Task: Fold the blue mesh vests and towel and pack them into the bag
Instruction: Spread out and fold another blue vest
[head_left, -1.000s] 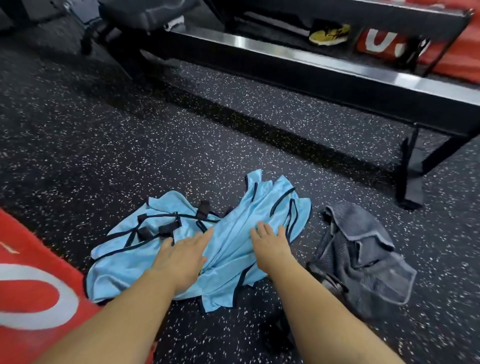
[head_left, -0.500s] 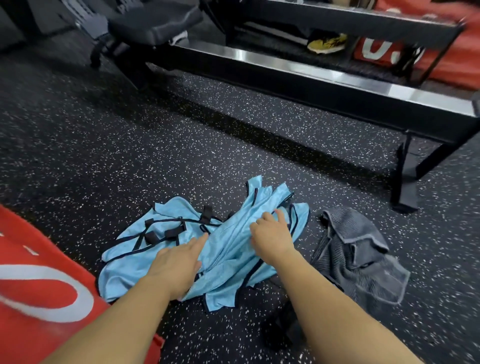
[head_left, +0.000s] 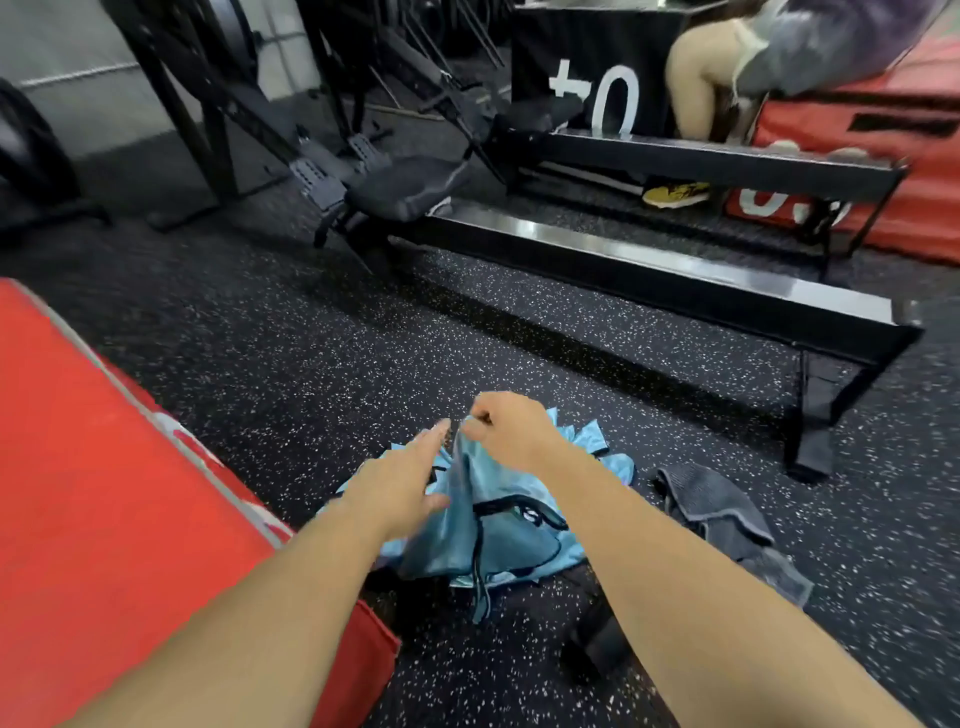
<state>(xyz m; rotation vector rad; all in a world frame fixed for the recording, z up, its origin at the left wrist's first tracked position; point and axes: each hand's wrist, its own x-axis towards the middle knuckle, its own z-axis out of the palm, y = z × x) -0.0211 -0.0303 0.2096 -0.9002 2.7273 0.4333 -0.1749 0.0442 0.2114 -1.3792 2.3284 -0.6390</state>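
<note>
The blue mesh vests (head_left: 511, 540) with black trim lie in a heap on the speckled floor in front of me. My right hand (head_left: 506, 431) pinches a fold of one vest and holds it lifted above the heap. My left hand (head_left: 400, 486) is beside it with straight fingers, touching the raised cloth. A grey towel (head_left: 722, 514) lies crumpled on the floor to the right of the vests. A black strap or bag part (head_left: 597, 644) shows under my right forearm; most of it is hidden.
A red padded mat (head_left: 119, 493) fills the left side. A long black rowing machine rail (head_left: 649, 270) with its seat (head_left: 405, 192) crosses the floor ahead. Behind it are a black box (head_left: 597, 73), red pads (head_left: 883, 171) and a seated person (head_left: 727, 78).
My right hand went from resting flat on the vests to pinching one and lifting it. The left hand moved up beside it. The camera tilted up, showing more of the room.
</note>
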